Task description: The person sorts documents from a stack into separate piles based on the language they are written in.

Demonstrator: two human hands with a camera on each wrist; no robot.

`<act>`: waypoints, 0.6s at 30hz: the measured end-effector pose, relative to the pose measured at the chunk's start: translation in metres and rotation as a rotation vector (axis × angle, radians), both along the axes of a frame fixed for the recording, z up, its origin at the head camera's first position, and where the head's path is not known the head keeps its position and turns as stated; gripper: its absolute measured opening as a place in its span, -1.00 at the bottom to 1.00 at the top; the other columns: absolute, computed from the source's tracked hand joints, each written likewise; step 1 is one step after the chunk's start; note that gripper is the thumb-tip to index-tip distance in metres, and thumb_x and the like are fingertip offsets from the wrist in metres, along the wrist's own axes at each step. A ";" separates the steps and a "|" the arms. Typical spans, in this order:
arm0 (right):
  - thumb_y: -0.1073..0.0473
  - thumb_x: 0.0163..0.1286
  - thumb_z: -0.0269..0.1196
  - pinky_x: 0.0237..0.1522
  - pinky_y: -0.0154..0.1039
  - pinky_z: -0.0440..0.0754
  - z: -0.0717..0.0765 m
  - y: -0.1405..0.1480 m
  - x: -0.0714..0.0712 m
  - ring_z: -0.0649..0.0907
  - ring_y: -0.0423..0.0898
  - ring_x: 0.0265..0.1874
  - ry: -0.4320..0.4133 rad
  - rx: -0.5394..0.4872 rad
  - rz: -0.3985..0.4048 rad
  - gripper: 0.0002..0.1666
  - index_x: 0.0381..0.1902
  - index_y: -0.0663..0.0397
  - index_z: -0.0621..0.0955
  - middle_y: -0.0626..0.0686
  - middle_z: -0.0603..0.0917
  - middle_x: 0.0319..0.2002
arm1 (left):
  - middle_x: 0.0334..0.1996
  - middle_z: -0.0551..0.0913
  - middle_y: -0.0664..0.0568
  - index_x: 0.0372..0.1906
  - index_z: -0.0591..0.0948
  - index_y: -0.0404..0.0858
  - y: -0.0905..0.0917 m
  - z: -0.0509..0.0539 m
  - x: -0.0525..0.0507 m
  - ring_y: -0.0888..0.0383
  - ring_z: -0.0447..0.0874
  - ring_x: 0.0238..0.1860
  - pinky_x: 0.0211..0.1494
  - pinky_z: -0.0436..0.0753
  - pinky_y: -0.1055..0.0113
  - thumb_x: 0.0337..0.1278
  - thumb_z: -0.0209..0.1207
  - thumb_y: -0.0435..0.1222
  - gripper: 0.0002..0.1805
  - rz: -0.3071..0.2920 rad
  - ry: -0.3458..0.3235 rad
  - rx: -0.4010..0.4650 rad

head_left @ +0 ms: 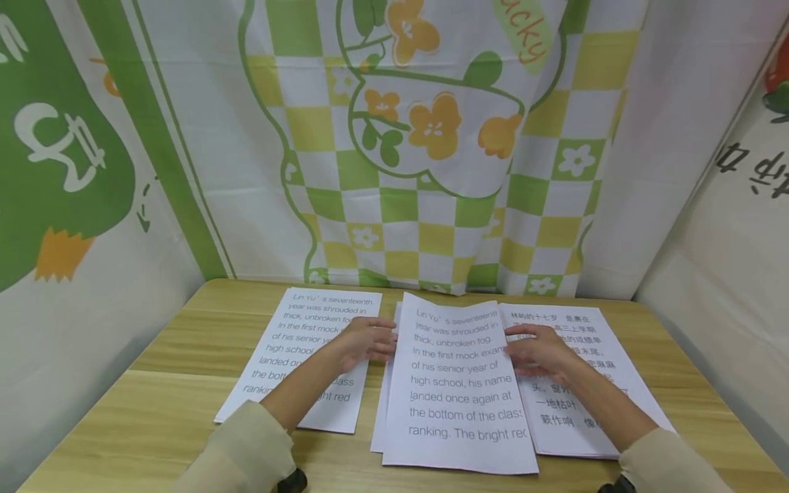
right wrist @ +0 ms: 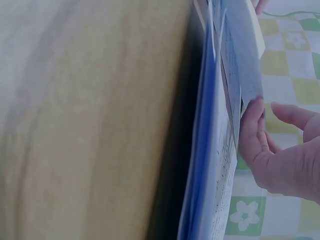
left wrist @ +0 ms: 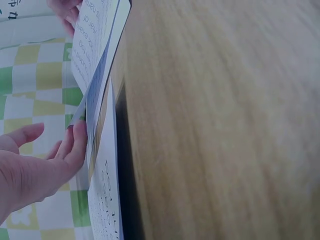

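A white sheet with printed English text [head_left: 459, 404] lies in the middle of the table, its upper part bowed up and its lower edge flat. My left hand [head_left: 364, 342] is at its left edge; in the left wrist view the fingertips [left wrist: 79, 131] touch the paper's edge and the thumb stands apart. My right hand [head_left: 542, 352] is at the opposite edge. In the right wrist view its fingertips [right wrist: 254, 107] touch the lifted side of the sheet, with the thumb away from the paper. Another sheet [head_left: 380, 428] shows beneath on the left.
Left of the middle lies another English-text sheet [head_left: 280, 342], partly under my left forearm. A stack of sheets with Chinese text [head_left: 573, 325] lies on the right, partly covered by my right arm. Behind the wooden table [head_left: 154, 404] hangs a patterned curtain [head_left: 394, 239].
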State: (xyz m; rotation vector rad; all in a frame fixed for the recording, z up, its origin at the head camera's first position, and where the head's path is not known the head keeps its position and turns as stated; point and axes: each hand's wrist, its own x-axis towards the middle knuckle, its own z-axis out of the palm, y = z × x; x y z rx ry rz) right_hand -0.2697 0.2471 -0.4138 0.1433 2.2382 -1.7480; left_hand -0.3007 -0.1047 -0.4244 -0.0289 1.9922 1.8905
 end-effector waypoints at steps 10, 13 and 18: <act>0.42 0.37 0.30 -0.34 -0.23 0.82 -0.003 -0.005 -0.002 0.78 -0.09 -0.26 0.036 -0.017 0.019 -0.18 0.52 0.37 0.26 0.12 0.73 -0.07 | 0.22 0.55 -0.41 0.45 0.40 -0.40 0.004 -0.001 0.002 -0.08 0.74 -0.16 -0.06 0.83 0.03 0.27 0.11 -0.61 -0.38 -0.018 -0.003 0.003; 0.42 0.38 0.30 -0.32 -0.24 0.82 -0.002 -0.008 -0.004 0.77 -0.11 -0.25 0.044 -0.018 0.017 -0.19 0.53 0.33 0.28 0.12 0.70 -0.06 | 0.20 0.54 -0.37 0.47 0.39 -0.36 0.007 0.000 0.002 -0.02 0.70 -0.22 -0.11 0.83 0.10 0.21 0.15 -0.64 -0.31 -0.005 0.012 -0.030; 0.42 0.38 0.29 -0.31 -0.22 0.83 0.001 -0.015 -0.009 0.77 -0.10 -0.26 0.062 -0.030 0.016 -0.18 0.55 0.28 0.28 0.12 0.67 -0.06 | 0.08 0.58 -0.26 0.54 0.32 -0.28 0.010 0.000 0.000 0.05 0.68 -0.28 -0.19 0.83 0.17 0.16 0.21 -0.67 -0.19 0.014 0.045 -0.055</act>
